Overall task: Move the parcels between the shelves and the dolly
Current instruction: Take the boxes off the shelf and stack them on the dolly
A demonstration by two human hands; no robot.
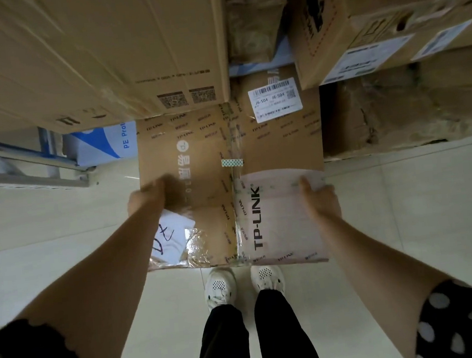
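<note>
The TP-LINK parcel point(211, 209) is held flat between both hands, above the tiled floor point(402, 207) and the white shoes point(220, 288); its far end reaches under the stacked cartons point(89, 49). The left hand point(148, 196) is blurred and grips the left edge, with its fingers bent over the top. The right hand point(320, 198) grips the right edge, thumb lying on top, and its other fingers are hidden behind the edge.

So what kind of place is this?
Probably a storeroom or warehouse: cardboard boxes are stacked up, a metal shelf stands at the left, and the TP-LINK box that the left hand and right hand hold carries a barcode label.
</note>
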